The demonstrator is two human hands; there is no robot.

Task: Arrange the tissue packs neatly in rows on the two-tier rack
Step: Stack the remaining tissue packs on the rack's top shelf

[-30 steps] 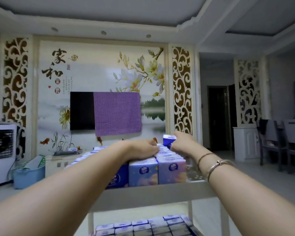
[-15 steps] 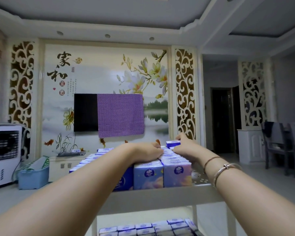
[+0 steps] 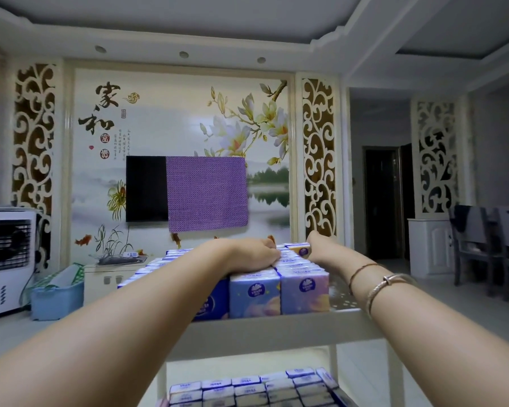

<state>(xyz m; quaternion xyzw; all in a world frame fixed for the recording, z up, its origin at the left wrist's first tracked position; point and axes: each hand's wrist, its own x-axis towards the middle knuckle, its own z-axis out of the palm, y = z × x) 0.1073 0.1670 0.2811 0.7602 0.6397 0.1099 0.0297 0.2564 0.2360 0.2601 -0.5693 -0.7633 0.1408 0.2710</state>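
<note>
A white two-tier rack (image 3: 276,330) stands right in front of me. Its top tier carries rows of blue and lilac tissue packs (image 3: 254,295) standing upright. My left hand (image 3: 254,254) lies on top of the middle rows with its fingers curled under. My right hand (image 3: 321,246) is at the far end of the rightmost row, with its fingers closed around one tissue pack (image 3: 299,248) that sits level with its neighbours. The lower tier (image 3: 394,377) also holds several rows of packs (image 3: 247,389), seen from above.
A strip of the top tier to the right of the packs (image 3: 343,301) is bare. Beyond the rack are a low TV cabinet (image 3: 106,274), a blue bin (image 3: 56,301), a white air cooler (image 3: 6,259) at the left, and dining chairs (image 3: 476,245) at the right.
The pack in my right hand has come down from above the row to the level of the others. My left hand has stayed on the pack tops.
</note>
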